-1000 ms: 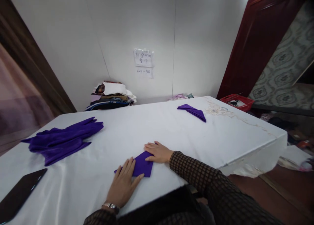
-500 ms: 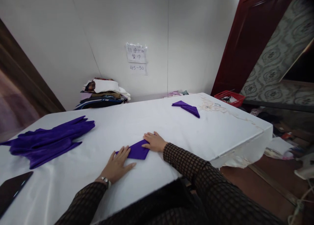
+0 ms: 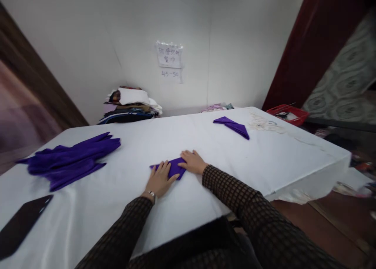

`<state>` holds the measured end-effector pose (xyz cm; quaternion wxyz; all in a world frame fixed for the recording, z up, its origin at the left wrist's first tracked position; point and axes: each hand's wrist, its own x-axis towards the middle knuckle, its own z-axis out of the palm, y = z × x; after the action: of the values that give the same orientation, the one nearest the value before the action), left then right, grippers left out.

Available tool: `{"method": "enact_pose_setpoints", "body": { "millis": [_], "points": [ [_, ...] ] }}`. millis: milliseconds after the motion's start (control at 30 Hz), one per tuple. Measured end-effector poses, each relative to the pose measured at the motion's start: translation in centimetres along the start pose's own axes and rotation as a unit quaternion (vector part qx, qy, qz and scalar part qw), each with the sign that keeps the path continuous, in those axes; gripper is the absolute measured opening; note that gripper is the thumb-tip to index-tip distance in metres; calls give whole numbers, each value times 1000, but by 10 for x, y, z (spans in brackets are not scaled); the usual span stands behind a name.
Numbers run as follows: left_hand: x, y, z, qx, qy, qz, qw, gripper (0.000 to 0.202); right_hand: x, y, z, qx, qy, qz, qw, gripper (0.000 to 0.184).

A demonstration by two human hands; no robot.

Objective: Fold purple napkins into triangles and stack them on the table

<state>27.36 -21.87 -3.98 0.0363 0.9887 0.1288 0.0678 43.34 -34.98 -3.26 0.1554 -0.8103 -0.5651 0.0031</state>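
Observation:
A small folded purple cloth lies on the white table in front of me. My left hand rests flat on its left part, fingers stretched out. My right hand presses flat on its right end, fingers together and extended. Both hands lie on the cloth without gripping it. A second folded purple cloth sits further back on the right. A loose heap of purple cloths lies at the left.
A dark phone lies at the near left edge. A stack of folded fabrics stands against the wall. A red basket sits beyond the table's right end. A paper note hangs on the wall.
My left hand has slid further onto the folded cloth, closer to my right hand. The view has shifted and both arms reach further out.

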Motion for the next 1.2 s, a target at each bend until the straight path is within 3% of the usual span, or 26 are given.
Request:
{"method": "enact_pose_setpoints", "body": {
  "millis": [200, 433, 633, 767, 1000, 1200],
  "points": [
    [32, -18, -14, -27, -57, -69, 996, 63, 38, 23, 4, -18, -34, 69, 997, 57],
    [54, -16, -13, -38, -1, -35, 999, 58, 42, 26, 16, -33, -22, 71, 997, 62],
    [47, -18, 7, -49, -32, -23, 998, 67, 23, 29, 14, -20, -37, 50, 998, 65],
    [40, -19, 8, -59, -32, -30, 997, 69, 15, 30, 12, -12, -42, 43, 998, 65],
    [36, -17, 0, -68, -44, -107, 991, 72, 8, 34, 8, -14, -50, 41, 998, 67],
    [38, -30, -3, -67, -45, -188, 979, 67, 7, 33, 8, -17, -53, 41, 998, 66]
  ]
}}
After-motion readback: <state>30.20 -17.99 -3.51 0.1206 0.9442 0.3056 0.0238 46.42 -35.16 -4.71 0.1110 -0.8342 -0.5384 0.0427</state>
